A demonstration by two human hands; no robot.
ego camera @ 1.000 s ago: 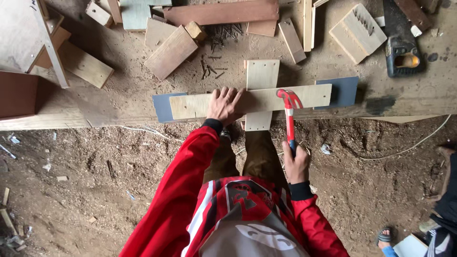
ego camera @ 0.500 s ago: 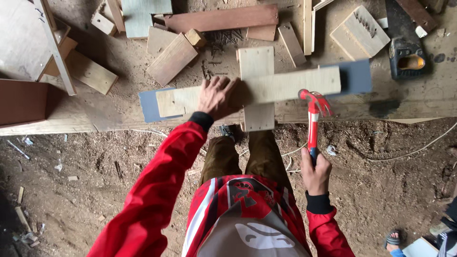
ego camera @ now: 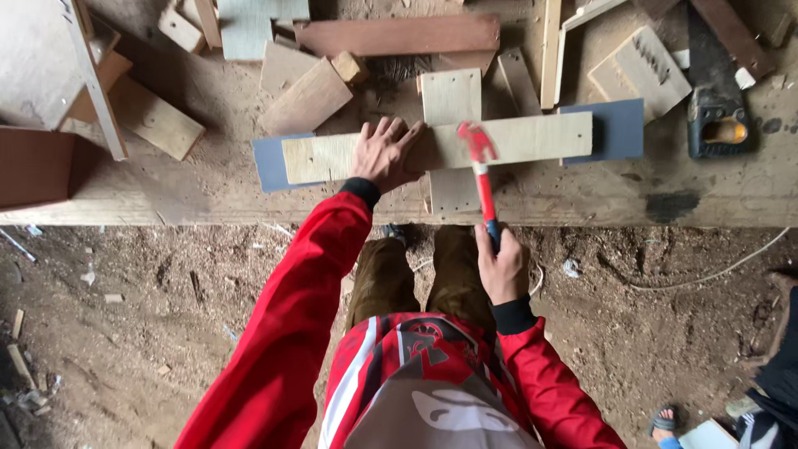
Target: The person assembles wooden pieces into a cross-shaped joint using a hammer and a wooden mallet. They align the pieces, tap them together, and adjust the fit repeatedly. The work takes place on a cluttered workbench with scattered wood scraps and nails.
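Note:
My left hand [ego camera: 384, 154] presses flat, fingers spread, on a long pale plank [ego camera: 532, 137] that lies crosswise over a shorter upright board [ego camera: 451, 96] on a blue panel [ego camera: 611, 129]. My right hand [ego camera: 501, 266] grips the handle of a red hammer [ego camera: 480, 166]. The hammer's head is over the plank, just right of my left hand's fingers. Both sleeves are red.
A workbench [ego camera: 582, 199] holds several wood offcuts [ego camera: 306, 98], a reddish board [ego camera: 399, 35], a pile of nails [ego camera: 399, 71] and a handsaw [ego camera: 716, 108] at right. A brown box [ego camera: 33, 166] stands at left. Dirt floor below; another person's foot [ego camera: 665, 420] at lower right.
The hammer has swung from beside the bench edge at right up and left onto the plank. My left hand keeps pressing on the plank.

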